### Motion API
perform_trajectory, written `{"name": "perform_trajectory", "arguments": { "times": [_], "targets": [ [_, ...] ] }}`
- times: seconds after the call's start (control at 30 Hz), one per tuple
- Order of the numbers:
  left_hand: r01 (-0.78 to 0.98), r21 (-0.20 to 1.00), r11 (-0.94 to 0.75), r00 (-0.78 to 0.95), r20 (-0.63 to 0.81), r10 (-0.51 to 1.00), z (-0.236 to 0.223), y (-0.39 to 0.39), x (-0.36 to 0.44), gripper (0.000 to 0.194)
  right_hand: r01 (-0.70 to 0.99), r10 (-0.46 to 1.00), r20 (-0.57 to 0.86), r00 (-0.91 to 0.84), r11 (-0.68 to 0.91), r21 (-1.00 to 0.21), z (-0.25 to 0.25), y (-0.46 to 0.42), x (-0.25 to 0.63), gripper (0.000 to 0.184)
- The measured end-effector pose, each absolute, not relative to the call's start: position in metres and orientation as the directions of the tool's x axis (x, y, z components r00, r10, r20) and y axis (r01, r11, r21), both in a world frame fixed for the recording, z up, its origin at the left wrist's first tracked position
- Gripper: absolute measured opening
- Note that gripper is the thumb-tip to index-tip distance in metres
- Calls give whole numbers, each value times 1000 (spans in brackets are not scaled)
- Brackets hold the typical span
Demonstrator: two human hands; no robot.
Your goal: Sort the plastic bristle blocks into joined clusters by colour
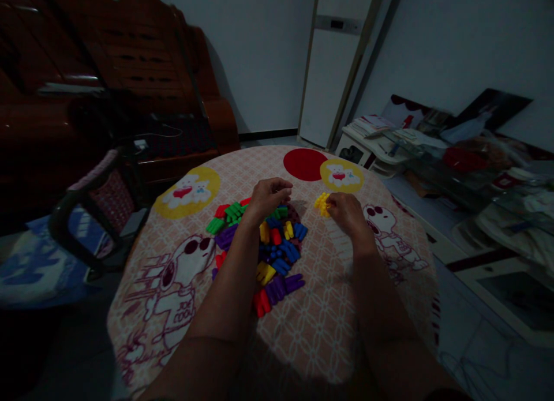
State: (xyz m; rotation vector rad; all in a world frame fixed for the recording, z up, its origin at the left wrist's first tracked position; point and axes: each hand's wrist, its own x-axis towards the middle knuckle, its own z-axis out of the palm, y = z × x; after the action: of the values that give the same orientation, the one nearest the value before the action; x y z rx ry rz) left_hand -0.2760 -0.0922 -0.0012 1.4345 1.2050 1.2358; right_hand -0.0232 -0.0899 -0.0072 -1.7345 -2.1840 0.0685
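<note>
Head camera view shows a person's right hand (347,212) with thumb and fingers pinched on the right edge of yellow pieces (322,205), at the far side of a round table (329,337) covered in cartoon-print cloth. The cluster sits at the fingertips, just left of the knuckles and apart from the colorful pile (277,254). The left hand (265,198) curls above the far part of that pile, its fingers bent; whether their tips meet cannot be told. Green, red, blue, purple and yellow pieces lie heaped beneath and beside the left forearm. At right, a red bowl (464,158) sits on a cluttered glass-topped cabinet (437,233), its contents too dark to make out.
</note>
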Motion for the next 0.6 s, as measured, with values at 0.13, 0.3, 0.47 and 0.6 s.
{"name": "perform_trajectory", "arguments": {
  "times": [0.13,0.3,0.47,0.6],
  "targets": [
    [129,980,-148,28,146,989,-1,-91,-277,29,929,939,344,-19,144,-340,-10,-81,-6,26],
    [133,980,-149,-20,153,988,3,-93,-288,32,854,947,288,139,33,-520,-33,-69,4,38],
    [96,981,-169,-152,183,971,8,-100,-314,35,675,979,83,187,-67,-735,-51,-63,-6,51],
    [161,974,-160,-200,191,961,9,-104,-329,34,657,977,112,182,-36,-753,-49,-63,-7,51]
  ]
}}
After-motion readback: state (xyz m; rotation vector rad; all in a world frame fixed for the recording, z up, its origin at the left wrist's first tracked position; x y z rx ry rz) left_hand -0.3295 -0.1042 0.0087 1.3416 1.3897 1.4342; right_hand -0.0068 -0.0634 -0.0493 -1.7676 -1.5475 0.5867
